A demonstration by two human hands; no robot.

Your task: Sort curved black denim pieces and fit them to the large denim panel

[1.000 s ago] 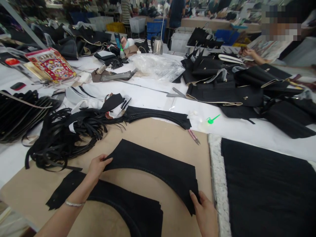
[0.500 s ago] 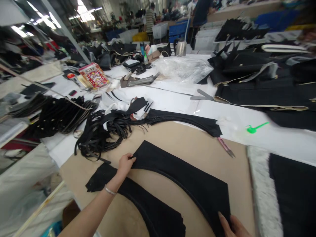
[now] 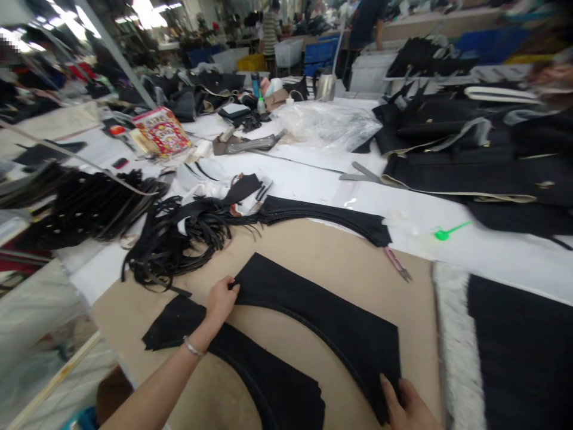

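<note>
A tangle of black straps [image 3: 174,248] lies at the left edge of the brown cardboard sheet [image 3: 313,251]. The left hand [image 3: 220,300] pinches the left tip of the curved black fabric piece [image 3: 322,322], which lies flat on the cardboard above 1 similar piece [image 3: 259,373]. The right hand [image 3: 405,406] rests on its right corner, and its grip cannot be told. Thread snips [image 3: 396,264] lie beyond.
</note>
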